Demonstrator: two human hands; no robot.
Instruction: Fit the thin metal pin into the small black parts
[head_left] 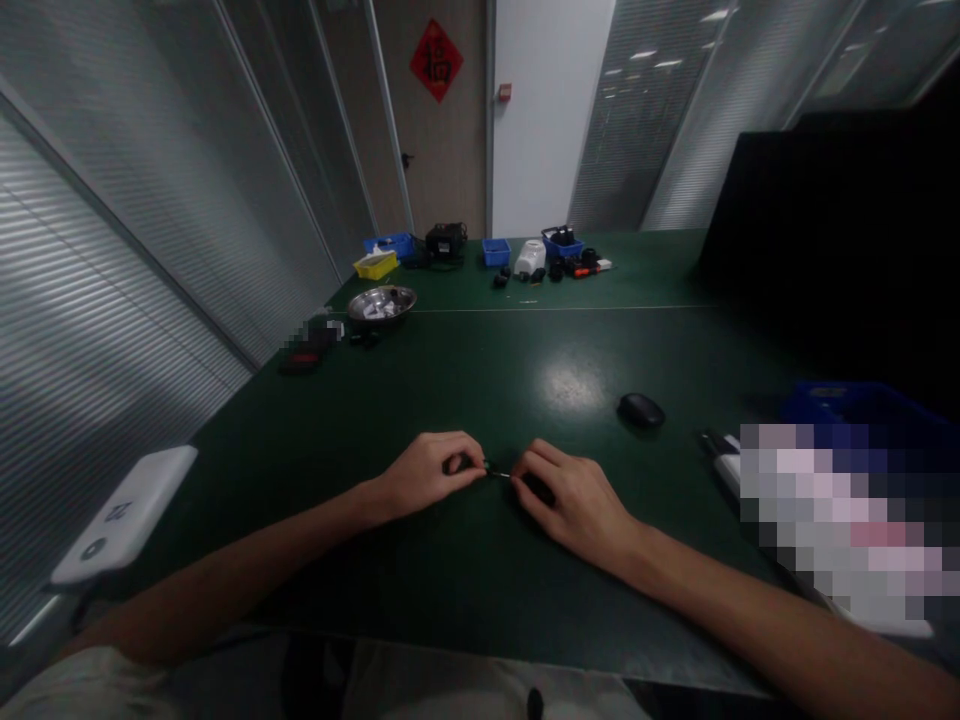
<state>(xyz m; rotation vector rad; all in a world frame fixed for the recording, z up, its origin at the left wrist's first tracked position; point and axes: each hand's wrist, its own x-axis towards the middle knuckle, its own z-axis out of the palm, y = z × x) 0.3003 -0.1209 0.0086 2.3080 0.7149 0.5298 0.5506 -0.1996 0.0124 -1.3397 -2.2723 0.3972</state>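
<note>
Over the near middle of the green table (465, 385), my left hand (431, 468) is closed, thumb and fingertips pinching a small dark part (491, 467). Most of that part is hidden by the fingers, so its kind does not show. To its right, my right hand (574, 492) is closed around a thin-shafted tool (505, 475) that looks like a small screwdriver. Its bright shaft points left toward the dark part; whether the tip touches it I cannot tell. The fingers cover most of the tool's handle.
A black mouse (641, 410) lies beyond my right hand. Further right are a blue bin (832, 392) and a dark monitor (832, 230). A metal bowl (382, 303) with small pieces stands at the far left. A white device (127, 515) sits by the left edge.
</note>
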